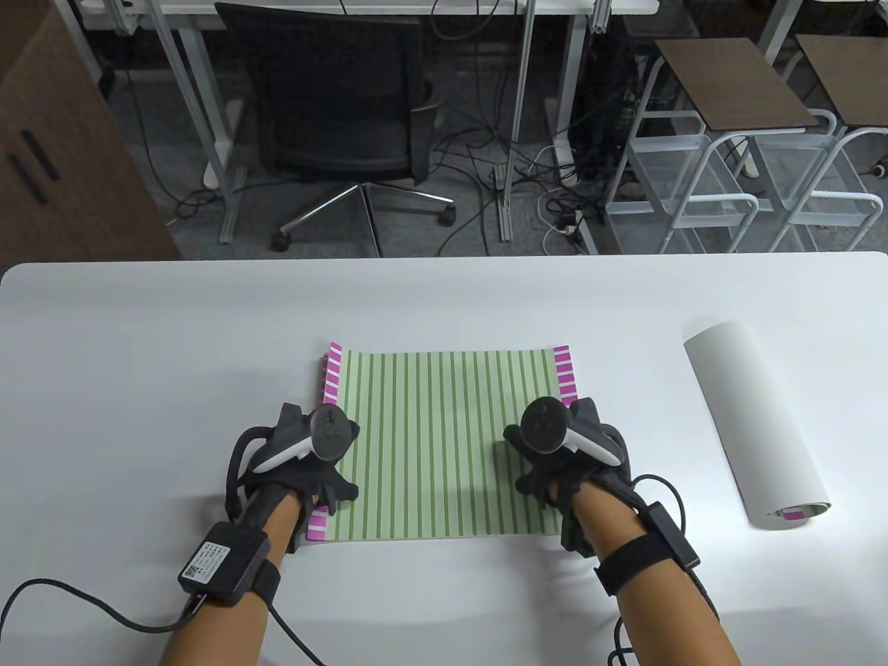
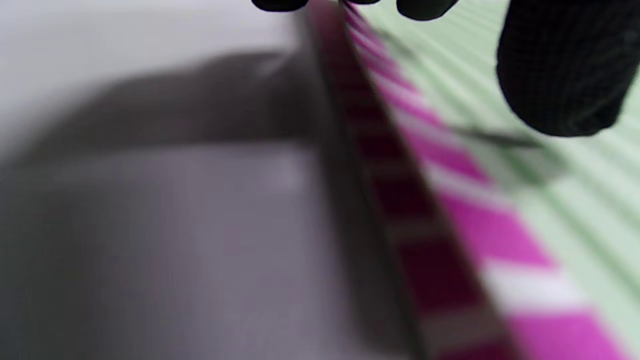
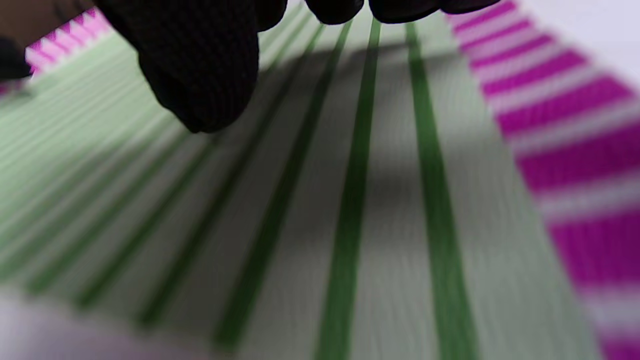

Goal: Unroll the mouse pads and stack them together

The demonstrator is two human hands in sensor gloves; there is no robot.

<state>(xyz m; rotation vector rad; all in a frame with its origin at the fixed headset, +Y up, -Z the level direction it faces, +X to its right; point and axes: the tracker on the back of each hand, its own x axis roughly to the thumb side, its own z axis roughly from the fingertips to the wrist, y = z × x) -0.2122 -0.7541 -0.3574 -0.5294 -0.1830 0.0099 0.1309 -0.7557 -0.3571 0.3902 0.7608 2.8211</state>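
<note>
Green-striped mouse pad (image 1: 444, 444), unrolled mid-tabletop (image 1: 139, 333) atop another, pressed flat at its side edges by left hand (image 1: 305, 458) and right hand (image 1: 565, 451), fingers seemingly extended, likely against curl-back; rolled white pad (image 1: 756, 430) waiting far right.

Left hand (image 1: 305, 458) and right hand (image 1: 565, 451) in black mesh gloves, black-and-white tracker (image 1: 316, 437) on each back, black wrist straps, labelled black box (image 1: 223, 562) on left forearm, black cables trailing, forearms unsleeved
</note>
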